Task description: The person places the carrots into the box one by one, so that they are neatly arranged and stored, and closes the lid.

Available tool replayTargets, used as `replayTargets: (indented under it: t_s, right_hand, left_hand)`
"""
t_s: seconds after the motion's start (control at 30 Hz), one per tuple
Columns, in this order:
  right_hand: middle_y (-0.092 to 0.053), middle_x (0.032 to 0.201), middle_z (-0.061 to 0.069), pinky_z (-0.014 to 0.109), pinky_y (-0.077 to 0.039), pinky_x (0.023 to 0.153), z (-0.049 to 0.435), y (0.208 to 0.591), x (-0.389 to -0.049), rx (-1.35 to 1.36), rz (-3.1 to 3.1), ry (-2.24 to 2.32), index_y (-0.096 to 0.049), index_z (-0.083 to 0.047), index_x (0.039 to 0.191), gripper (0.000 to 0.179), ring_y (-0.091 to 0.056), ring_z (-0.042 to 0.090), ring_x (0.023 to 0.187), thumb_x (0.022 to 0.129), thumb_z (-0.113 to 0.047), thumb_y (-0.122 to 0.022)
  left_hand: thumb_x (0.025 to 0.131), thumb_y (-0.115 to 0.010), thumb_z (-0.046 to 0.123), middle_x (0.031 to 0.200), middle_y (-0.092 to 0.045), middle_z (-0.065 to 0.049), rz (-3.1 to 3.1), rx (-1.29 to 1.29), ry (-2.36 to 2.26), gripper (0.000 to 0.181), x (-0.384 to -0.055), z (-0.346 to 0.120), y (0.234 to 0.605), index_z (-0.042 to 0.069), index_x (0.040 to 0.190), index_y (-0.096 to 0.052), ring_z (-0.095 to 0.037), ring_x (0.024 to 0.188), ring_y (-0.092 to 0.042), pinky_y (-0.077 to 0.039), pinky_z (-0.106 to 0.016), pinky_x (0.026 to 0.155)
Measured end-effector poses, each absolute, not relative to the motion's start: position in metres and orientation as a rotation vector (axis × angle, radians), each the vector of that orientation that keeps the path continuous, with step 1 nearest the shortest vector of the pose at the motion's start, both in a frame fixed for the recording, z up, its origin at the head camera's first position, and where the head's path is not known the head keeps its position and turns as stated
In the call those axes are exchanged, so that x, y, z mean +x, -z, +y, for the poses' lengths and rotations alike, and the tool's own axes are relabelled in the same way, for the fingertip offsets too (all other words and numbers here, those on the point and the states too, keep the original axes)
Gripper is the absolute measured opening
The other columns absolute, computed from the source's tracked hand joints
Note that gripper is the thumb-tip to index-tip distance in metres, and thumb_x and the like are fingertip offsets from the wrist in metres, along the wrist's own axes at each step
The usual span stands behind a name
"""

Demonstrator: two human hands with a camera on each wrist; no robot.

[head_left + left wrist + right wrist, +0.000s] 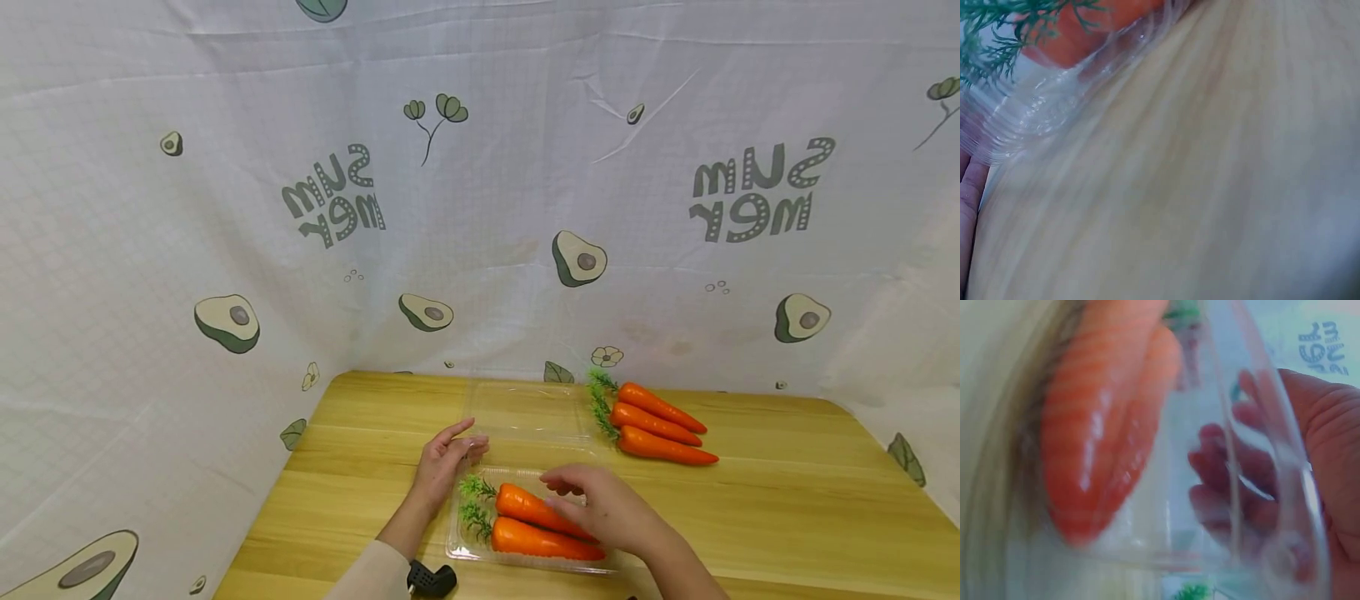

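A clear plastic clamshell box [454, 546] lies on the table with its lid [525, 410] folded back behind it. Two orange carrots [536, 540] with green leafy tops lie side by side in the tray, tops to the left. My left hand [442, 468] is at the tray's back left corner, fingers extended; whether it touches the plastic I cannot tell. Over the right part of the tray is my right hand [607, 507], fingers loosely bent, nothing seen between them. In the right wrist view its fingers [1216, 459] show through the clear wall, apart from the carrots [1100, 425].
Three more carrots [660, 425] with green tops lie at the back right, beside the lid. A small black object [432, 579] is by the left sleeve at the table's front. A printed white cloth [510, 183] hangs behind the wooden table [795, 508].
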State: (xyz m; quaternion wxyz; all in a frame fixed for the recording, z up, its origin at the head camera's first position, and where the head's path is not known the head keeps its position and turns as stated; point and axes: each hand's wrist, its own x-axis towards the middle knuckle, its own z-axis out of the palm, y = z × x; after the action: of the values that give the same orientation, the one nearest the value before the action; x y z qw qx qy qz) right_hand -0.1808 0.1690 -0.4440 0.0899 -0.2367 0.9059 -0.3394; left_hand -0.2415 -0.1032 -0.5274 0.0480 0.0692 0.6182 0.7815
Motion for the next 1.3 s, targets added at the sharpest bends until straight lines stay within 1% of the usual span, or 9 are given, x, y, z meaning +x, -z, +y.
replayTargets:
  t_s: [0.3,0.53,0.7,0.9,1.0,1.07,1.17,1.23,1.3]
  right_hand:
    - [-0.076,0.112,0.003,0.032,-0.06,0.086,0.192,0.439,-0.187,-0.64,2.846,1.145,-0.075,-0.012,0.117,0.031,-0.069,0.014,0.099,0.096,-0.034,-0.071]
    - [-0.076,0.114,0.005,0.025,-0.058,0.079,0.208,0.439,-0.191,-0.549,2.883,1.242,-0.074,-0.011,0.118,0.028,-0.07,0.021,0.1,0.097,-0.03,-0.071]
    - [-0.076,0.112,0.003,0.024,-0.058,0.077,0.216,0.438,-0.194,-0.485,2.906,1.273,-0.073,-0.01,0.119,0.03,-0.071,0.027,0.1,0.097,-0.03,-0.07]
    - [-0.076,0.108,0.0,0.022,-0.058,0.079,0.23,0.441,-0.2,-0.432,2.966,1.295,-0.073,-0.01,0.118,0.028,-0.071,0.018,0.097,0.096,-0.026,-0.073]
    - [-0.076,0.11,0.002,0.022,-0.057,0.08,0.24,0.444,-0.202,-0.394,2.999,1.273,-0.073,-0.01,0.12,0.03,-0.07,0.014,0.097,0.095,-0.026,-0.074]
    - [-0.076,0.113,0.004,0.023,-0.057,0.081,0.247,0.446,-0.203,-0.361,3.016,1.252,-0.073,-0.01,0.121,0.031,-0.07,0.017,0.101,0.095,-0.027,-0.074]
    - [-0.074,0.121,0.01,0.023,-0.057,0.079,0.259,0.45,-0.206,-0.293,3.021,1.227,-0.072,-0.011,0.123,0.034,-0.07,0.029,0.109,0.095,-0.029,-0.074]
    - [-0.072,0.125,0.014,0.026,-0.057,0.078,0.266,0.453,-0.209,-0.249,3.018,1.219,-0.072,-0.011,0.124,0.035,-0.068,0.036,0.112,0.095,-0.031,-0.074]
    - [-0.069,0.129,0.019,0.033,-0.058,0.08,0.274,0.456,-0.212,-0.213,3.014,1.205,-0.071,-0.011,0.125,0.037,-0.065,0.041,0.116,0.095,-0.033,-0.073]
  left_hand:
    - [0.104,-0.056,0.015,0.127,-0.068,-0.029,1.898,0.223,-2.376,0.051,-0.241,-0.104,0.527,-0.005,0.149,-0.046,-0.017,0.107,-0.074,-0.057,-0.036,0.1]
    - [0.104,-0.055,0.015,0.127,-0.069,-0.028,1.907,0.221,-2.373,0.05,-0.241,-0.104,0.528,-0.005,0.149,-0.046,-0.017,0.107,-0.074,-0.057,-0.036,0.099]
    - [0.104,-0.055,0.015,0.127,-0.068,-0.029,1.914,0.219,-2.375,0.05,-0.241,-0.104,0.529,-0.005,0.149,-0.046,-0.022,0.109,-0.074,-0.057,-0.036,0.1]
    - [0.104,-0.055,0.014,0.128,-0.068,-0.029,1.917,0.214,-2.371,0.049,-0.242,-0.103,0.53,-0.004,0.149,-0.047,-0.029,0.114,-0.072,-0.056,-0.038,0.101]
    - [0.104,-0.055,0.014,0.128,-0.067,-0.029,1.917,0.224,-2.37,0.049,-0.243,-0.103,0.53,-0.004,0.149,-0.047,-0.029,0.114,-0.072,-0.056,-0.038,0.101]
    - [0.104,-0.055,0.015,0.128,-0.068,-0.029,1.92,0.235,-2.368,0.05,-0.243,-0.103,0.53,-0.005,0.149,-0.046,-0.026,0.113,-0.072,-0.056,-0.038,0.101]
    - [0.104,-0.056,0.016,0.127,-0.069,-0.026,1.922,0.252,-2.368,0.051,-0.243,-0.103,0.53,-0.005,0.149,-0.046,-0.021,0.11,-0.073,-0.057,-0.036,0.1]
    - [0.104,-0.055,0.016,0.125,-0.071,-0.023,1.925,0.269,-2.369,0.051,-0.243,-0.103,0.531,-0.006,0.149,-0.044,-0.018,0.109,-0.074,-0.057,-0.035,0.099]
    - [0.105,-0.055,0.016,0.124,-0.072,-0.021,1.922,0.277,-2.371,0.052,-0.243,-0.103,0.531,-0.007,0.15,-0.043,-0.016,0.108,-0.074,-0.057,-0.034,0.099]
